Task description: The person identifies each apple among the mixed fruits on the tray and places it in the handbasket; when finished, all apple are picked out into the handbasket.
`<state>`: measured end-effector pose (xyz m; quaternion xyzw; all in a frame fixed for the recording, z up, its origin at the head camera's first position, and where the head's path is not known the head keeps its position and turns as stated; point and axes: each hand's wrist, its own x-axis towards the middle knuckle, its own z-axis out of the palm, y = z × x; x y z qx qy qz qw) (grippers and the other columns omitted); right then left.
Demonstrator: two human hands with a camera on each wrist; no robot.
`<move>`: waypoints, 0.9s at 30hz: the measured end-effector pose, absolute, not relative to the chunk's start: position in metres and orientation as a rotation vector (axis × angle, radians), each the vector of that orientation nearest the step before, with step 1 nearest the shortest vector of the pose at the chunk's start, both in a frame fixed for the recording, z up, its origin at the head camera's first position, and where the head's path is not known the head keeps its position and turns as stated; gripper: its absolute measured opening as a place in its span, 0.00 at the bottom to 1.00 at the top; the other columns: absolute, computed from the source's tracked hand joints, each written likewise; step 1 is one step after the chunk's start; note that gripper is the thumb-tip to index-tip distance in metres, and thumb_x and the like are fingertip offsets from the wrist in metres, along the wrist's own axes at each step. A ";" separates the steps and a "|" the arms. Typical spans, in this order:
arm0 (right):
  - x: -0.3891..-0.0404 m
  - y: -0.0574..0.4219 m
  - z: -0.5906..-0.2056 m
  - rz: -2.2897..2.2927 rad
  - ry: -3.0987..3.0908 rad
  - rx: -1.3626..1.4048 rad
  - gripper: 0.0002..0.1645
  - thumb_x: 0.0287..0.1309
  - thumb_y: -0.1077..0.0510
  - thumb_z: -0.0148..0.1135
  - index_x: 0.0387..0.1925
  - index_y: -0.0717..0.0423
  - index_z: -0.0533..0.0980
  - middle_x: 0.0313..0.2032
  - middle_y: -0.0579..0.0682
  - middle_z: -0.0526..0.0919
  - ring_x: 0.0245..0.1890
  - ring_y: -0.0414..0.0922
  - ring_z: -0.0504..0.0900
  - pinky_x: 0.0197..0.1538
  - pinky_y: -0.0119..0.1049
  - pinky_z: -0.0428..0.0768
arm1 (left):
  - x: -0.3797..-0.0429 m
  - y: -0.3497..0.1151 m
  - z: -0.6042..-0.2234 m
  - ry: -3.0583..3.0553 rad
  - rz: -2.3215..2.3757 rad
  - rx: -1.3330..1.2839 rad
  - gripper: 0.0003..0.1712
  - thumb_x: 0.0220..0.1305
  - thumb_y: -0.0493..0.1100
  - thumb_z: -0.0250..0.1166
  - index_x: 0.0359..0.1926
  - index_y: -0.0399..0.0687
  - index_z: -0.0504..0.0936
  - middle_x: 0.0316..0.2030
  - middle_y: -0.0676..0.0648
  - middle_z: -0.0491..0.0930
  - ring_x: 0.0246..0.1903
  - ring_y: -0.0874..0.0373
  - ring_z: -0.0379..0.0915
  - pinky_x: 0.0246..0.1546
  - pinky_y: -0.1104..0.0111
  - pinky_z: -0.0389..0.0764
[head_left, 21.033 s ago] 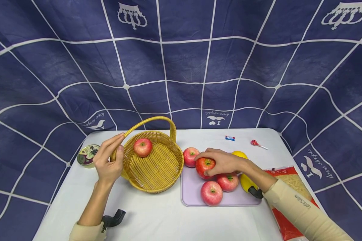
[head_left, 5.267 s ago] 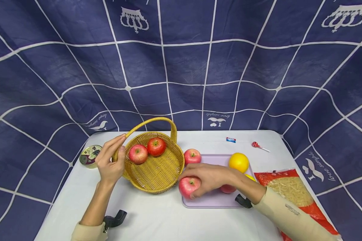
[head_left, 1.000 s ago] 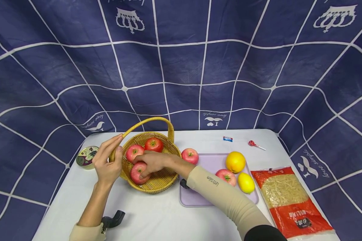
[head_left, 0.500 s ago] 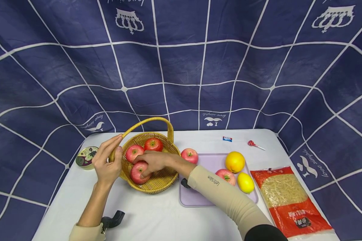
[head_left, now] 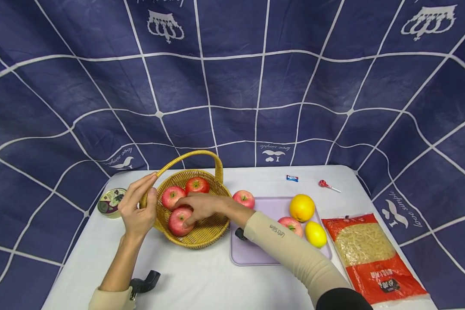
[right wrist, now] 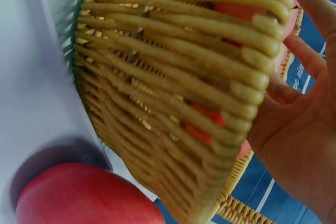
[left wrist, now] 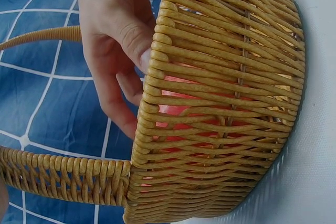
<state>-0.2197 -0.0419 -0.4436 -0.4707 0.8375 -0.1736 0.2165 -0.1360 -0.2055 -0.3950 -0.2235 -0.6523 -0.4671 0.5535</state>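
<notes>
While the left hand [head_left: 137,209] is holding the handle [head_left: 195,153] of the wicker basket [head_left: 209,228], the right hand [head_left: 201,205] is gripping an apple [head_left: 179,223] inside, at the near left. It is likely feeling firm, smooth and bruisable, its widest sides probably offering the surest hold.

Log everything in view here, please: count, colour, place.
Basket: one, yellow-brown, table's left half.
Basket apples: three, red, inside basket.
Other apples: two, red, one on tray, one at its far-left corner.
Tray: one, lilac, right of basket.
Orange: one, yellow-orange, on tray.
Lemon: one, yellow, on tray.
Bag: one, red, far right.
Lollipop: one, red, far side.
Small packet: one, blue-red, far side.
Tin: one, green-purple, left.
Table: one, white, underneath.
Backdrop: one, blue, behind.
Sleeves: two, beige, forearms.
Left hand: one, bare, gripping basket.
Right hand: one, bare, holding nearest basket apple.
</notes>
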 end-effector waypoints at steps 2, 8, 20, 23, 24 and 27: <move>-0.220 -0.039 -0.443 -0.499 2.314 -1.302 0.41 0.55 0.41 0.73 0.69 0.40 0.70 0.56 0.42 0.77 0.56 0.39 0.74 0.58 0.26 0.74 | -0.136 -0.205 -0.395 -1.541 -1.104 -0.527 0.12 0.61 0.31 0.62 0.41 0.26 0.87 0.41 0.34 0.87 0.44 0.51 0.85 0.52 0.72 0.82; -0.223 -0.029 -0.438 -0.561 2.300 -1.295 0.40 0.53 0.41 0.74 0.67 0.39 0.71 0.61 0.47 0.76 0.60 0.42 0.73 0.60 0.29 0.74 | -0.136 -0.204 -0.394 -1.537 -1.104 -0.528 0.12 0.62 0.33 0.63 0.41 0.26 0.87 0.41 0.33 0.87 0.44 0.52 0.85 0.51 0.72 0.82; -0.224 0.007 -0.419 -0.630 2.363 -1.371 0.37 0.57 0.40 0.71 0.66 0.44 0.73 0.53 0.42 0.78 0.55 0.44 0.77 0.57 0.30 0.75 | -0.136 -0.204 -0.394 -1.537 -1.102 -0.525 0.12 0.62 0.33 0.63 0.40 0.26 0.87 0.40 0.32 0.86 0.44 0.53 0.85 0.52 0.72 0.82; -0.226 0.019 -0.416 -0.647 2.385 -1.357 0.37 0.57 0.39 0.71 0.66 0.45 0.73 0.50 0.43 0.78 0.49 0.44 0.78 0.53 0.29 0.76 | -0.136 -0.204 -0.393 -1.535 -1.105 -0.525 0.12 0.62 0.33 0.63 0.40 0.26 0.87 0.40 0.33 0.87 0.44 0.52 0.85 0.52 0.72 0.82; -0.226 0.023 -0.415 -0.663 2.385 -1.350 0.37 0.57 0.39 0.71 0.66 0.45 0.73 0.50 0.43 0.77 0.47 0.44 0.79 0.51 0.29 0.76 | -0.136 -0.204 -0.393 -1.534 -1.104 -0.525 0.12 0.62 0.32 0.63 0.40 0.26 0.87 0.40 0.33 0.87 0.44 0.52 0.85 0.52 0.71 0.82; -0.227 0.036 -0.413 -0.699 2.397 -1.332 0.37 0.57 0.39 0.71 0.66 0.44 0.73 0.48 0.43 0.77 0.41 0.44 0.78 0.46 0.29 0.77 | -0.136 -0.204 -0.393 -1.533 -1.103 -0.525 0.12 0.62 0.32 0.63 0.40 0.25 0.87 0.40 0.33 0.87 0.44 0.52 0.85 0.52 0.71 0.82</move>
